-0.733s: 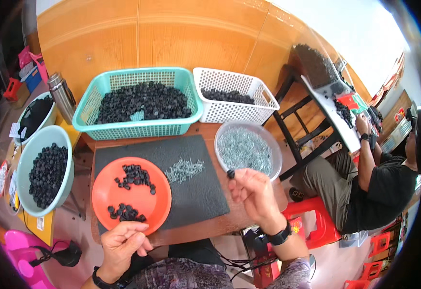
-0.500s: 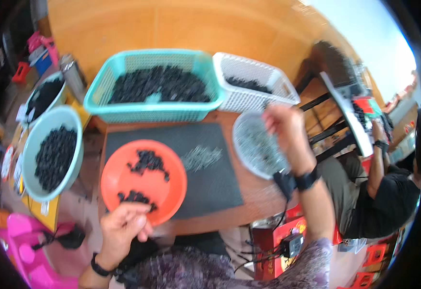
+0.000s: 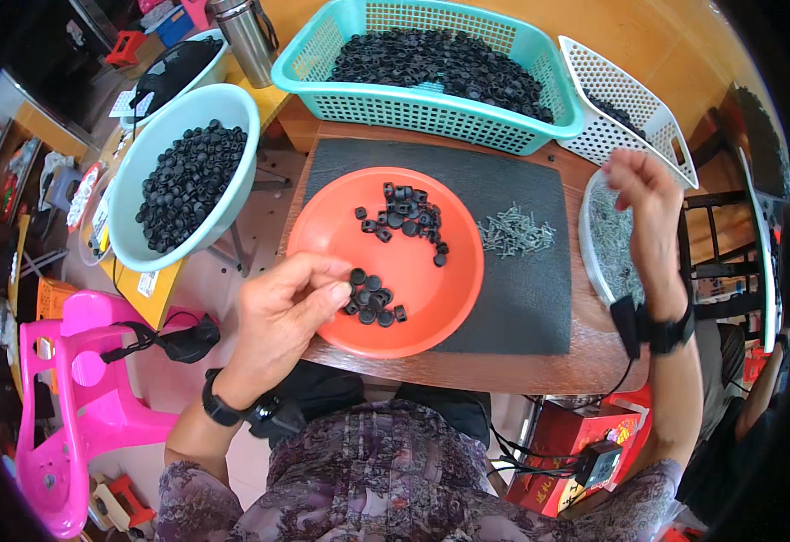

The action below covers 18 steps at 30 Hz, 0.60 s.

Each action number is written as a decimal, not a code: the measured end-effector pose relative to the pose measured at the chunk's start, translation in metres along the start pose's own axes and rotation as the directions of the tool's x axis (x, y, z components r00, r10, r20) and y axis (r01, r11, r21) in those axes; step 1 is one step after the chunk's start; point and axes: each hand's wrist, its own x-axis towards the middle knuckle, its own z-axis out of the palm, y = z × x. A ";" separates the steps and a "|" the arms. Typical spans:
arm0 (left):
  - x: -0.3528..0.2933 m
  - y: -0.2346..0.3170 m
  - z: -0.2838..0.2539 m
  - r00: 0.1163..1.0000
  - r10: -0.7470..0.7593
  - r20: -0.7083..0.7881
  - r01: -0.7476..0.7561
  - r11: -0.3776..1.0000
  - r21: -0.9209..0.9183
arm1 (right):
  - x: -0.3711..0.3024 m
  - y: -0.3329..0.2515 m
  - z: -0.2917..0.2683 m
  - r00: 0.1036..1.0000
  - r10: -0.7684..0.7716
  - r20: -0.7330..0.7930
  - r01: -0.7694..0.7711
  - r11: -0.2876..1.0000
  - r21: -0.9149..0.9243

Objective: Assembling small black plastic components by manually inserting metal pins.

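An orange plastic bowl (image 3: 322, 217) stands on a dark mat. Small round black caps (image 3: 404, 212) lie in it in two loose groups. Over its lower left rim reaches my left hand (image 3: 291, 303), thumb and forefinger pinched around one black cap (image 3: 358, 275) beside the nearer group. A small heap of thin silvery screws (image 3: 517, 230) lies on the mat right of the bowl. Farther right, my right hand (image 3: 649, 203) hovers above a round translucent tub (image 3: 586, 239) of similar screws (image 3: 613, 239). Its curled fingers are blurred, so anything between them cannot be made out.
At the back stand a turquoise basket (image 3: 413, 107) of black parts and a white basket (image 3: 625, 140). A pale green basin (image 3: 248, 154) of black caps is at left, near a steel flask (image 3: 243, 41). A pink chair (image 3: 97, 397) and a red box (image 3: 562, 443) with cables flank me.
The view has turned and moved nearer, so the table appears higher and farther right. Both hands keep about the same places, left at the bowl, right over the tub.
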 end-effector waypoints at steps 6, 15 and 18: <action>0.036 -0.002 -0.002 0.973 0.220 0.076 -0.233 0.903 0.361 | -0.074 -0.022 0.047 0.969 0.061 0.239 -0.085 0.992 0.090; 0.075 -0.012 0.011 0.799 0.369 0.474 -0.591 0.339 0.732 | -0.101 -0.023 0.067 0.934 0.078 0.348 -0.159 0.965 0.210; 0.079 -0.016 0.017 0.729 0.407 0.550 -0.665 0.235 0.708 | -0.105 -0.015 0.065 0.946 0.012 0.325 -0.063 0.987 0.147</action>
